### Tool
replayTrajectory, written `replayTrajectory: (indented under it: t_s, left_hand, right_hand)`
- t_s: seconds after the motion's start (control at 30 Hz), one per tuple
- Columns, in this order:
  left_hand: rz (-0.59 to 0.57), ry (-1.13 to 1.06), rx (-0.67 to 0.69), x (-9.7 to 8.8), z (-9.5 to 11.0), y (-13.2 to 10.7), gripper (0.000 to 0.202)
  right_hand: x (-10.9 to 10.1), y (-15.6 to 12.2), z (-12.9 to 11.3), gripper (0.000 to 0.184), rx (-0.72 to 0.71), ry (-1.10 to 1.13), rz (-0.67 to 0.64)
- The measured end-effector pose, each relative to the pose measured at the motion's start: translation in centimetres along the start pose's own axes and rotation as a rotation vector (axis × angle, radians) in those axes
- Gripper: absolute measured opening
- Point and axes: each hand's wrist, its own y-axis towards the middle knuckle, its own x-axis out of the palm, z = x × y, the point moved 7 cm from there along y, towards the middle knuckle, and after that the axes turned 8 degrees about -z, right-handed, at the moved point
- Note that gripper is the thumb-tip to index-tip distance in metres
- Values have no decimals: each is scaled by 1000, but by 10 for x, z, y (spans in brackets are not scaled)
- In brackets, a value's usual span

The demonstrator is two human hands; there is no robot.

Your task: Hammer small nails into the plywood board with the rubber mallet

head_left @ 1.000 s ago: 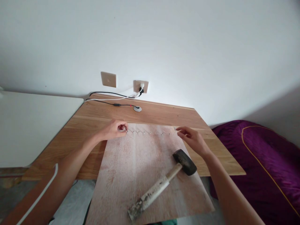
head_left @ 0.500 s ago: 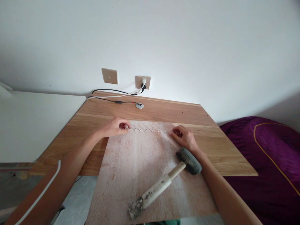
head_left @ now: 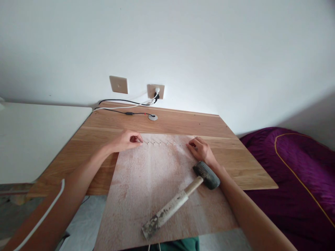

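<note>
A pale wooden board (head_left: 136, 181) lies on the desk and sticks out over its front edge. Several small, thin metal pieces that look like nails (head_left: 160, 143) form a row across its far part. At the row's left end is my left hand (head_left: 129, 140), thumb and fingertips pinched together; what they hold is too small to make out. My right hand (head_left: 201, 149) is at the right end, fingers curled in a pinch, its contents hidden. A mallet (head_left: 183, 197) with a black head and worn pale handle lies diagonally on the board, its head by my right wrist.
The wooden desk (head_left: 251, 170) stands against a white wall. Cables (head_left: 117, 108) run along its back to a wall socket (head_left: 160, 91) and a round grommet (head_left: 153, 118). A white tabletop (head_left: 39, 139) is on the left, purple fabric (head_left: 261, 153) on the right.
The view has shifted slightly, so everything sits a little further left. Both hands stay at the ends of the row, and the rightmost metal piece shows more faintly.
</note>
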Motion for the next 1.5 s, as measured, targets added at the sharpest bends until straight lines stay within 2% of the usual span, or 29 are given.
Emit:
replayTrajectory:
  t_s: [0.5, 0.73, 1.07, 1.2, 1.3, 1.43, 1.5]
  left_hand:
    - [91, 25, -17, 4, -5, 2, 21]
    - [187, 52, 51, 1, 7, 0, 25]
    - [37, 122, 185, 26, 40, 1, 17]
    - [3, 166, 234, 32, 45, 1, 19]
    - [55, 195, 224, 30, 42, 1, 19]
    - [204, 269, 189, 20, 36, 0, 7]
    - [241, 305, 177, 17, 34, -1, 6]
  right_hand:
    - [-3, -2, -11, 14, -102, 14, 7]
    - [-6, -3, -15, 17, -125, 11, 38]
    - [-11, -3, -15, 19, -78, 20, 11]
    - [-11, -3, -14, 19, -64, 28, 9]
    - [-11, -3, -13, 19, -38, 23, 17]
    - [-11, -4, -7, 18, 37, 16, 64]
    - [-13, -4, -4, 18, 82, 25, 85]
